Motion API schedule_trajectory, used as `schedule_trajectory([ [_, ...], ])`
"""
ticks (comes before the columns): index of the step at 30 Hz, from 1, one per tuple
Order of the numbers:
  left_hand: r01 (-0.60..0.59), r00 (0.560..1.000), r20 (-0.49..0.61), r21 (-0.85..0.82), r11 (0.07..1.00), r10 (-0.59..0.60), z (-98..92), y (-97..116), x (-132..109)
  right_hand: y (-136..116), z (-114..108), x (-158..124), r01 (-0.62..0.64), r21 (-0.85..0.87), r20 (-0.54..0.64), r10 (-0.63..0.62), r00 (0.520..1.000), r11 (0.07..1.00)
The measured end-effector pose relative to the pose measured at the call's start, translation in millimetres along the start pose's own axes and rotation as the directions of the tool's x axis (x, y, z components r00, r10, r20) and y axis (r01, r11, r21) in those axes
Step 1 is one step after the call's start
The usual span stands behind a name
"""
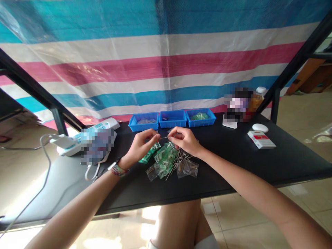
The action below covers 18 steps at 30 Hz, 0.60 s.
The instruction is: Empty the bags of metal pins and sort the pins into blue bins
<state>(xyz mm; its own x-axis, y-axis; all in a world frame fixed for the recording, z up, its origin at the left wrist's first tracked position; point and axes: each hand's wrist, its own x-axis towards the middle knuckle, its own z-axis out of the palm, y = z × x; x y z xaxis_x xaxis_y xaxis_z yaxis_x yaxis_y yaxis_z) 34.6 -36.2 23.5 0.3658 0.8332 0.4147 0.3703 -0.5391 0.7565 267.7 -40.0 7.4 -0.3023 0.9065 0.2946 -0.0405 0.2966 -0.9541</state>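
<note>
Over the middle of the black table, both hands pinch a thin metal pin (pixel 164 138), one end in each. My left hand (pixel 141 145) comes in from the left, its thumb and forefinger closed on the pin. From the other side my right hand (pixel 187 141) grips the opposite end, fingers bent. Beneath them lies a heap of small green packets (pixel 165 158), loose metal pins (pixel 178 159) and clear bags (pixel 187 168) with brass-coloured pieces inside. The right hand covers part of the heap.
Three blue trays stand in a row behind the hands: a left tray (pixel 143 127) with clear bags, a middle tray (pixel 173 123) with a few small pieces, a right tray (pixel 202 122) with green packets. A power strip (pixel 102 129) is left; a small box (pixel 261 139) right.
</note>
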Motion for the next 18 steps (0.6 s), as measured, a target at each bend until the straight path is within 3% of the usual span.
schedule_trajectory([
  [4,0.118,0.992,0.051,-0.1,0.988,-0.114,0.6,-2.6,2.2,1.8,2.3,-0.8,0.08,-0.116,-0.08,-0.09,0.993,0.99],
  [9,0.145,0.988,0.075,-0.152,0.978,-0.135,1.1,-4.2,3.7,5.2,2.5,-1.4,0.094,-0.166,-0.097,-0.111,0.989,0.982],
  [18,0.125,0.992,0.024,-0.202,0.971,-0.122,4.4,-7.7,5.3,3.1,2.6,2.9,-0.044,0.103,-0.1,0.055,0.993,0.994],
])
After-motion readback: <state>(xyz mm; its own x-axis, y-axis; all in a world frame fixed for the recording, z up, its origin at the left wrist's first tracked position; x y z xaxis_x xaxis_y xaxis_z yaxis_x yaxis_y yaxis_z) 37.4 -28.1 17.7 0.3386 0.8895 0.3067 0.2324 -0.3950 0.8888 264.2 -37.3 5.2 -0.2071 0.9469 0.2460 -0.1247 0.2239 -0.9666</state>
